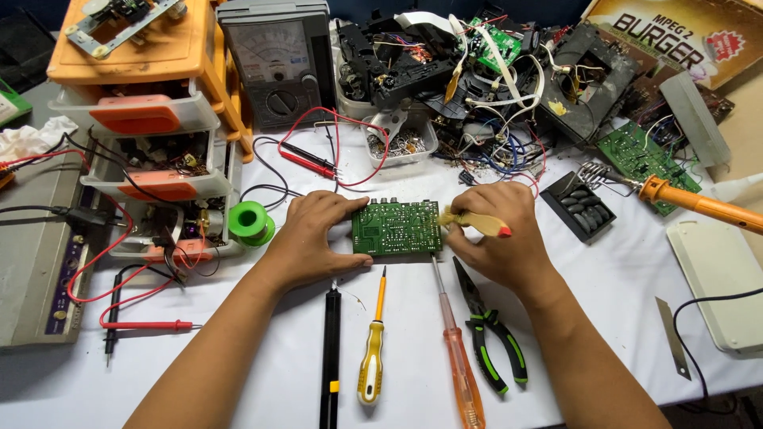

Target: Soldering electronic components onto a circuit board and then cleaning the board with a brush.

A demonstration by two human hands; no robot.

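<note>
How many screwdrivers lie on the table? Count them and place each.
2. The yellow-handled screwdriver lies below the green circuit board; the orange-handled screwdriver lies right of it, beside the pliers. Others may hide in the clutter.

Flat cardboard box (683, 36) top right, tan with red badge. Grey analog meter's pale dial face (273, 52) top centre.

We look steeply down from head height onto the green circuit board (396, 228). It sits close, near centre. There is one view only.
</note>
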